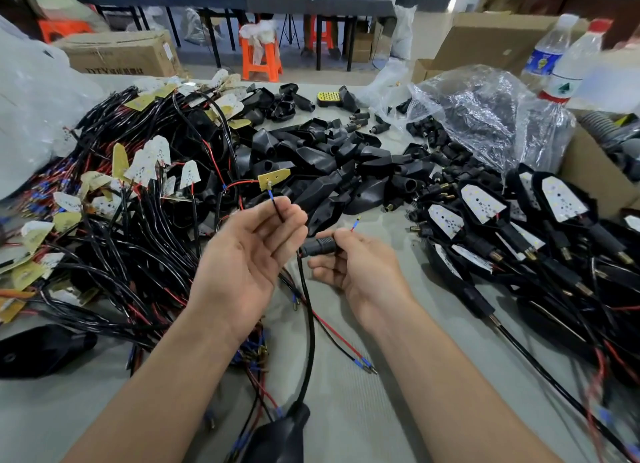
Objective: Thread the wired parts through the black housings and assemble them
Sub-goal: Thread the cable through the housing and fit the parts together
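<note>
My left hand (249, 251) pinches a thin black wire (278, 209) that ends at a small yellow circuit board (273, 178) just above my fingers. My right hand (349, 265) grips a short black cylindrical housing (318, 247), with a red wire tip (355, 224) sticking up past my fingers. A black cable (309, 324) drops from that housing down to a larger black housing (280, 438) at the bottom edge. A heap of empty black housings (332, 157) lies in the middle of the table behind my hands.
A tangle of wired boards (138, 192) fills the left side. Assembled units (512, 227) lie at the right. A clear plastic bag of parts (485, 112), two water bottles (554, 57) and cardboard boxes (121, 53) stand further back. Loose red and black wires (343, 344) cross the grey tabletop.
</note>
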`<control>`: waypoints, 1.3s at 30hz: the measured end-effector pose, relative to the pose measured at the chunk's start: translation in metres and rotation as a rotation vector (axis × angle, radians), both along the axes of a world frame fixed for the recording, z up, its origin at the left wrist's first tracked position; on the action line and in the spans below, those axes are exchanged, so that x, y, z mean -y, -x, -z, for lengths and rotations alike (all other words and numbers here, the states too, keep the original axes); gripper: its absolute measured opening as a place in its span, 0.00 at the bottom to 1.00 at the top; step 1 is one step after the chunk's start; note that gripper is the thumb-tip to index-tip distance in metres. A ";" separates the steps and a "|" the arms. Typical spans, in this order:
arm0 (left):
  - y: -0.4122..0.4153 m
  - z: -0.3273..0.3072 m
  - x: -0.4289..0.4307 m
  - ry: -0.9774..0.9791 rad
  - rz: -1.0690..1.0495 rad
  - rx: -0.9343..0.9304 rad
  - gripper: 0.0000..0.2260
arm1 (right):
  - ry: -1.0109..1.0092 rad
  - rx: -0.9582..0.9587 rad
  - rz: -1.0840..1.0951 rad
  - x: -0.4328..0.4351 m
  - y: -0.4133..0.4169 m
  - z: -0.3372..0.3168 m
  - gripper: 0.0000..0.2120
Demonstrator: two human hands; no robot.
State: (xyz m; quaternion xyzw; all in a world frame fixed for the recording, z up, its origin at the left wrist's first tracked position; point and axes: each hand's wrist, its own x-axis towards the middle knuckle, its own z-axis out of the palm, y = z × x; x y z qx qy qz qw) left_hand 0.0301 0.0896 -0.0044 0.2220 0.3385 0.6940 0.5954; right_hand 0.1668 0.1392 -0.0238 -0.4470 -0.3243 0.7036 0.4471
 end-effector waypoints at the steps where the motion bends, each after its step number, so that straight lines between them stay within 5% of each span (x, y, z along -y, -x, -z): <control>1: -0.003 0.001 0.000 -0.020 -0.025 -0.077 0.11 | 0.002 0.000 -0.009 0.000 0.000 0.001 0.12; 6: -0.007 0.007 0.002 -0.005 -0.218 -0.579 0.04 | -0.011 -0.032 0.040 -0.002 -0.002 0.000 0.11; 10: -0.007 0.013 0.005 0.045 -0.380 -1.175 0.08 | -0.060 -0.076 0.127 -0.002 -0.005 0.001 0.13; 13: -0.014 0.015 0.008 0.063 -0.402 -1.388 0.13 | -0.079 -0.098 0.168 -0.001 -0.004 0.002 0.13; 24: -0.016 0.020 0.007 0.161 -0.346 -1.500 0.11 | -0.103 -0.128 0.212 0.000 -0.002 0.004 0.15; 30: -0.014 0.020 0.007 0.136 -0.322 -1.503 0.10 | -0.259 0.071 0.115 -0.003 -0.004 0.004 0.17; 39: -0.013 0.016 0.010 0.050 -0.235 -1.357 0.10 | -0.249 0.083 0.050 -0.008 -0.009 0.004 0.16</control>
